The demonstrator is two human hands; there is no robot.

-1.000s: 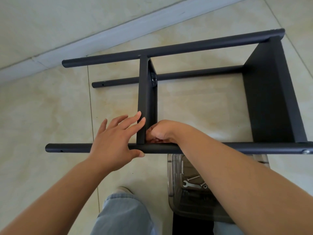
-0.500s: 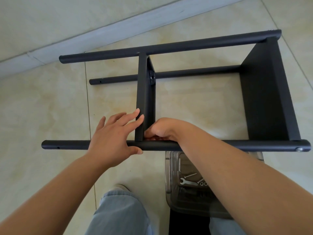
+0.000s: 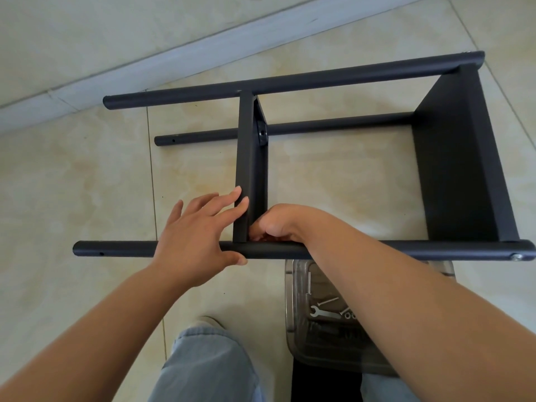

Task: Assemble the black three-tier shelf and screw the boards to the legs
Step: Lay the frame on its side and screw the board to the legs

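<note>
The black shelf lies on its side on the tiled floor. Its near leg (image 3: 116,252) runs across the view and its far leg (image 3: 319,79) lies beyond. The middle board (image 3: 249,158) stands edge-up between them, and another board (image 3: 458,169) sits at the right end. My left hand (image 3: 197,230) rests on the near leg, with straight fingers touching the middle board's left face. My right hand (image 3: 278,224) is curled at the corner where that board meets the near leg. Its fingertips pinch there, and what they hold is hidden.
A clear plastic box (image 3: 293,300) with a small wrench (image 3: 322,313) and screws sits on the floor under my right forearm. A screw head (image 3: 517,257) shows at the near leg's right end. My jeans and a shoe are below. A wall skirting runs at the back left.
Both hands stay where they were at the middle board's near corner. Only the view shifts slightly.
</note>
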